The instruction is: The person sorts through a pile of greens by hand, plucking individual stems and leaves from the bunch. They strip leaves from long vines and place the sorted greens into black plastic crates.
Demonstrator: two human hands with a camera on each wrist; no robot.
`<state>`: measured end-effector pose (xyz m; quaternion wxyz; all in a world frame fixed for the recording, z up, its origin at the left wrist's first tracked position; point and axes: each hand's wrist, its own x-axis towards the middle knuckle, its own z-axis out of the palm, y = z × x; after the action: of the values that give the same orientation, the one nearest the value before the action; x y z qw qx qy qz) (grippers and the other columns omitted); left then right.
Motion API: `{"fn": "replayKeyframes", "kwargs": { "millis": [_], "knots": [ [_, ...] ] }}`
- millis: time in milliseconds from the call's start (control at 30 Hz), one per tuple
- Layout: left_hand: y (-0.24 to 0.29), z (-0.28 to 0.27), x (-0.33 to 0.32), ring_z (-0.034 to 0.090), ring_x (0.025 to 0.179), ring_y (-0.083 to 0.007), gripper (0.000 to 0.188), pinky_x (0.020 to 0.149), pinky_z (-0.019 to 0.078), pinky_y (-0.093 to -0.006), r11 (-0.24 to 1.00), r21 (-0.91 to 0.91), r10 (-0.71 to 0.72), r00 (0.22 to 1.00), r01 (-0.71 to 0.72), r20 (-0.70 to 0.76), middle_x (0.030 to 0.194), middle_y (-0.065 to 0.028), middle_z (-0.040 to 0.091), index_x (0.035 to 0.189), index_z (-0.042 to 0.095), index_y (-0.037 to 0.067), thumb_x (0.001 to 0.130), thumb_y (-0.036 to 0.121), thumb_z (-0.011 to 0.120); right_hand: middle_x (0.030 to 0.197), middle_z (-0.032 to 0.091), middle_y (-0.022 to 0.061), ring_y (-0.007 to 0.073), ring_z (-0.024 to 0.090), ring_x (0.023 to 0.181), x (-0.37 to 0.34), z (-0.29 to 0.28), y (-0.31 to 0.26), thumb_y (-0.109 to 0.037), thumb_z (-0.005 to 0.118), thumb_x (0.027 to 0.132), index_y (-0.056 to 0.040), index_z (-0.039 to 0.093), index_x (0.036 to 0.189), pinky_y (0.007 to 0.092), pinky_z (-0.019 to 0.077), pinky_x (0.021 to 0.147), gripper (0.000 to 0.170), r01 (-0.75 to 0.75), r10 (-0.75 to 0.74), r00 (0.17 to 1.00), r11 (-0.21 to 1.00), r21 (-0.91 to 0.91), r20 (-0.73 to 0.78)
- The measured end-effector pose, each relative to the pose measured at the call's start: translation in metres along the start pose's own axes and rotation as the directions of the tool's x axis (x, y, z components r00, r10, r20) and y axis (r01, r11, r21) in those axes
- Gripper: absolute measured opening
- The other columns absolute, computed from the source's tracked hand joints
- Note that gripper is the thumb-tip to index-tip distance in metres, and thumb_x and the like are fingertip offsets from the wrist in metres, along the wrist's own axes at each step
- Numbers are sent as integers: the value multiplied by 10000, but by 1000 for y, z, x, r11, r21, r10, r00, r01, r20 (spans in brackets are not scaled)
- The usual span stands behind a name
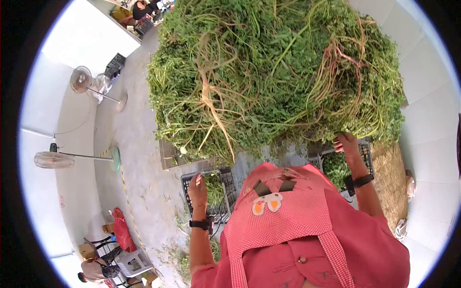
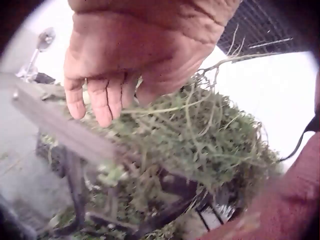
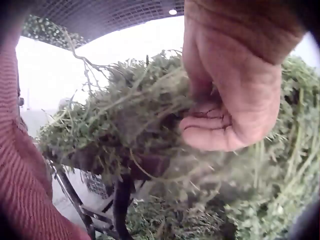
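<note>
A big heap of leafy green plants [image 1: 273, 62] covers the table in front of me. A plant with pale, branching roots [image 1: 207, 96] lies over its left part. Farther right is a tangle of reddish stems [image 1: 357, 62]. My left hand [image 1: 198, 193] is over the left crate, its fingers [image 2: 102, 107] hanging down and only slightly bent near the table's corner. My right hand [image 1: 349, 146] overlaps the heap's near right edge. Its fingers [image 3: 210, 132] are loosely bent toward the palm, with nothing showing between them.
A black crate with greens [image 1: 185, 181] stands below on the left, another crate [image 1: 369, 158] on the right. A wooden table corner [image 1: 167, 156] juts out at left. Standing fans [image 1: 80, 79] line the left wall; scraps litter the floor. Woven matting [image 1: 386, 182] lies at right.
</note>
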<state>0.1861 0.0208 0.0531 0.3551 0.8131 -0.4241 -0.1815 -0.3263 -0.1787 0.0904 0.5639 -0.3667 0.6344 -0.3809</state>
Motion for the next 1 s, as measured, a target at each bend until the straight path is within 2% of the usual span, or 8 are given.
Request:
{"fn": "replayKeyframes", "kwargs": {
  "millis": [100,367,433,500,567,633,800,1000],
  "knots": [
    [98,-1,32,640,893,-224,270,783,492,-301,995,-18,102,995,-103,-17,981,-151,651,1108,574,-13,877,125,550,746,618,64,118,582,593,-12,41,-40,-237,553,877,18,608,948,254,490,526,271,136,-131,986,990,-45,103],
    [196,43,143,575,989,-211,444,816,471,-331,875,-253,417,908,-414,-43,1197,-126,541,1243,467,20,840,147,603,670,586,26,73,530,568,-39,139,-108,-175,534,891,22,627,887,220,427,506,218,429,-359,829,900,-74,428],
    [239,50,134,538,1011,-253,425,862,435,-370,472,-877,220,950,94,220,1169,-114,533,1211,486,30,821,145,610,688,591,19,70,521,561,-43,150,-109,-167,550,882,17,615,965,212,430,518,212,458,-375,792,887,-62,482],
    [244,85,151,517,972,-315,364,859,408,-417,760,-272,610,793,-590,-15,1056,-135,561,1159,509,37,815,124,592,742,601,18,68,530,577,-51,160,-117,-145,581,860,6,587,1039,214,437,526,234,462,-433,797,886,37,420],
    [290,85,114,509,915,-353,309,829,400,-453,696,-130,696,708,-706,-120,1015,-170,563,1119,517,40,820,99,567,827,600,27,84,561,696,-46,167,-122,-132,612,837,-14,551,1113,219,454,588,307,527,-453,785,846,-73,423],
    [300,102,107,505,877,-363,301,783,415,-458,655,-116,742,665,-746,-87,954,-184,559,1118,512,35,822,70,550,946,578,38,105,549,868,-51,182,-136,-123,627,824,-31,509,1185,234,461,685,391,660,-675,690,735,154,261],
    [297,111,99,514,804,-356,318,689,444,-428,705,-252,686,728,-663,4,890,-178,536,1123,496,21,809,18,542,1196,509,100,198,540,1007,-31,191,-145,-304,508,920,5,373,1312,344,456,826,517,550,-611,751,789,273,251],
    [285,119,99,525,805,-366,316,689,445,-414,710,-175,693,721,-682,-2,928,-177,532,1153,497,4,842,52,532,1080,570,109,209,563,971,-7,202,-147,-297,433,954,8,482,1202,344,462,827,397,284,-449,845,837,468,291]
  ]
}}
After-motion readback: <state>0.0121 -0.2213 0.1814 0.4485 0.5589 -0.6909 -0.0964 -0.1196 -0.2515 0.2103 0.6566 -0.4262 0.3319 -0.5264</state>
